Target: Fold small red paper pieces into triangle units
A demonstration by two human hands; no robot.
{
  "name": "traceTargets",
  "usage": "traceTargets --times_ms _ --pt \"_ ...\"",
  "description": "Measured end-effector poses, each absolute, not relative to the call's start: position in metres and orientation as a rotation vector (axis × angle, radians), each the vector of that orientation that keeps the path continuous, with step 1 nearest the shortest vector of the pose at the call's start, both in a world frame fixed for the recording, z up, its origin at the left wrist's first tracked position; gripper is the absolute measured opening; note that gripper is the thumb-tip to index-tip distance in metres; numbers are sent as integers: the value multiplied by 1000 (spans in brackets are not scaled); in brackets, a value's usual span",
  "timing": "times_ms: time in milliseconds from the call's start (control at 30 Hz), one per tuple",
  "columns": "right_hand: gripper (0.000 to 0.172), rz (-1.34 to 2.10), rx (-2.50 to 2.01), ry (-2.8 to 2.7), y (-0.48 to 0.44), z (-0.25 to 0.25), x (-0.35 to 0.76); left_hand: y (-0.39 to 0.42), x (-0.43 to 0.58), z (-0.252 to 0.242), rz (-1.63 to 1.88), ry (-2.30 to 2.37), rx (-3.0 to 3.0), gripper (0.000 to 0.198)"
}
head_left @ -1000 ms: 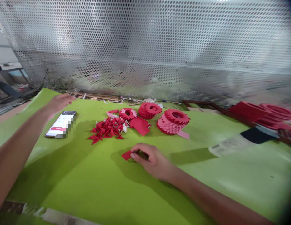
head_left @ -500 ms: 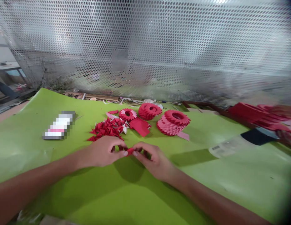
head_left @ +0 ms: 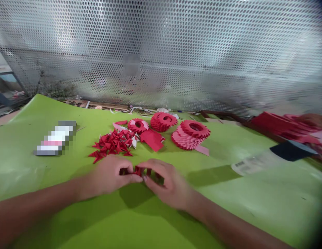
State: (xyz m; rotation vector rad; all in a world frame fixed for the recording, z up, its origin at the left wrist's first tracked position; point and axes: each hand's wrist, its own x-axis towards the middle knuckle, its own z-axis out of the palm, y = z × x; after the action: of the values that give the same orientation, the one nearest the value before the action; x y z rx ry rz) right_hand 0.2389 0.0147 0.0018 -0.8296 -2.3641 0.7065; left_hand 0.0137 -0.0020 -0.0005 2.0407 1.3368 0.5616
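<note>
In the head view, a small red paper piece is held low over the green-covered bench, just in front of the pile of folded triangles. It is gripped between the left hand and the right hand, and much of it is hidden by them. The left fingers are curled inward, with their tips pressed against the piece from the left. The right fingers are bent over it from the opposite side, and the fingertips of the two hands almost meet. The piece is pinched rather than merely touched, though the exact finger placement is blurred.

Just above the hands lies a heap of folded red paper triangles. Beyond it are a flat red paper sheet and three red paper rings or ring stacks. A pixelated phone is placed on the bench to the left, well apart from the hands. More red paper stacks are seen at the far right, where another person's blurred hand appears. A perforated metal screen stands behind the bench.
</note>
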Motion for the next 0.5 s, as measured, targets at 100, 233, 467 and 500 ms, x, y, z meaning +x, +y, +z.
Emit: traceTargets --times_ms 100,233,467,500 --pt "31 730 -751 -2458 12 5 240 -4 12 -3 552 1281 2185 42" --pt "29 664 -665 -2548 9 6 239 -8 10 0 571 1069 2429 45" --pt "16 420 -661 -2412 13 -3 243 -9 1 3 703 889 2900 46" --pt "15 396 -663 -2412 15 -3 245 -8 -2 3 708 889 2981 45"
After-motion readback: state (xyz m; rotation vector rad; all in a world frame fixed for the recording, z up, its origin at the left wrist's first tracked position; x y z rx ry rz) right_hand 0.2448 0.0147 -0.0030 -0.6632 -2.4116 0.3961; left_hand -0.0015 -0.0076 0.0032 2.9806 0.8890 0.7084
